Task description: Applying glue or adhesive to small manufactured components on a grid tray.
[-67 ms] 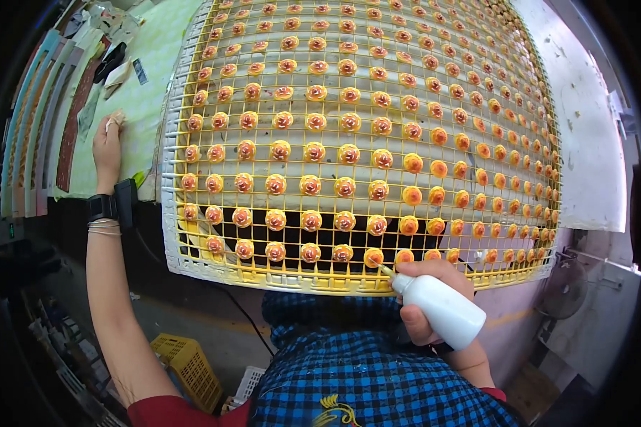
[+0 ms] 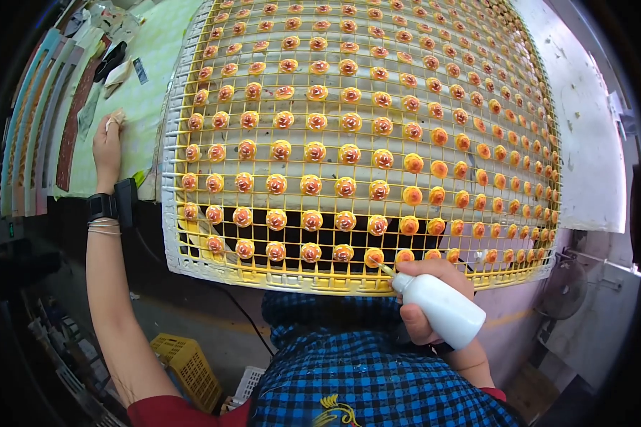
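My right hand (image 2: 434,302) is wrapped round a white squeeze bottle (image 2: 445,307), tilted so its thin nozzle points up and left. The nozzle tip is at a small round orange-yellow piece (image 2: 374,257) in the nearest row of a yellow wire rack (image 2: 363,285). Pieces to its left, such as one rosette (image 2: 342,252), carry pale lines over a reddish top; nearby pieces to the right look plain orange. Off to the left, my left hand (image 2: 107,146) rests closed on a pale green tabletop, with a crumpled pale tissue (image 2: 116,117) at its fingers.
Colored strips (image 2: 39,128) line the left table's far side, near a black object (image 2: 110,62). A white board (image 2: 584,121) stands right of the rack. Below are a yellow plastic crate (image 2: 189,366) and a white basket (image 2: 248,384). A fan (image 2: 564,292) stands lower right.
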Demonstrator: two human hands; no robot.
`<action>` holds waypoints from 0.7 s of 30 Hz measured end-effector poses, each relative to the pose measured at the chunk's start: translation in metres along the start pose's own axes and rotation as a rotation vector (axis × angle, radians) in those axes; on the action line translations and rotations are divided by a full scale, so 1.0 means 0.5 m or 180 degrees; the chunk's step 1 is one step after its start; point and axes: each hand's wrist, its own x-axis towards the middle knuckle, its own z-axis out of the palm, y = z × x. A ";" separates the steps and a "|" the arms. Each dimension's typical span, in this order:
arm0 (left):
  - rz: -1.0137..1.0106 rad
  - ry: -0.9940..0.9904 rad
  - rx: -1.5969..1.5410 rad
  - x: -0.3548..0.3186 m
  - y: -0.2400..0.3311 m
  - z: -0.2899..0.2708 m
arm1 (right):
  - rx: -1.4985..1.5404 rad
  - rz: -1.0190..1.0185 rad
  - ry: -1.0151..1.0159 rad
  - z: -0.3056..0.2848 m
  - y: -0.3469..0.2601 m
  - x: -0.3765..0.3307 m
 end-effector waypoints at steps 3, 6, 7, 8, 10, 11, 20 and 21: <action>0.0026 -0.0016 0.0082 -0.001 0.009 -0.002 | -0.0067 -0.0152 -0.0034 0.000 0.000 0.005; 0.0029 -0.0008 0.0081 -0.002 0.015 -0.001 | -0.0035 -0.0086 -0.0044 0.001 0.000 0.004; 0.0022 0.0000 0.0062 -0.002 0.014 -0.001 | -0.0035 -0.0086 -0.0050 0.002 0.000 0.005; 0.0017 0.0001 0.0062 -0.001 0.010 -0.001 | -0.0014 -0.0042 -0.0049 0.002 -0.002 0.006; 0.0023 -0.0027 0.0017 0.002 0.004 -0.001 | 0.0009 0.0002 -0.0052 0.003 -0.003 0.008; 0.0019 -0.0026 0.0020 0.003 0.003 -0.001 | -0.0051 -0.0038 -0.0054 0.003 -0.003 0.009; 0.0071 0.0071 -0.0042 0.004 -0.001 0.001 | -0.0066 -0.0156 -0.0070 0.001 -0.001 0.014; -0.0018 0.0000 0.0001 0.004 0.000 0.000 | -0.0090 -0.0193 -0.0097 0.000 -0.001 0.014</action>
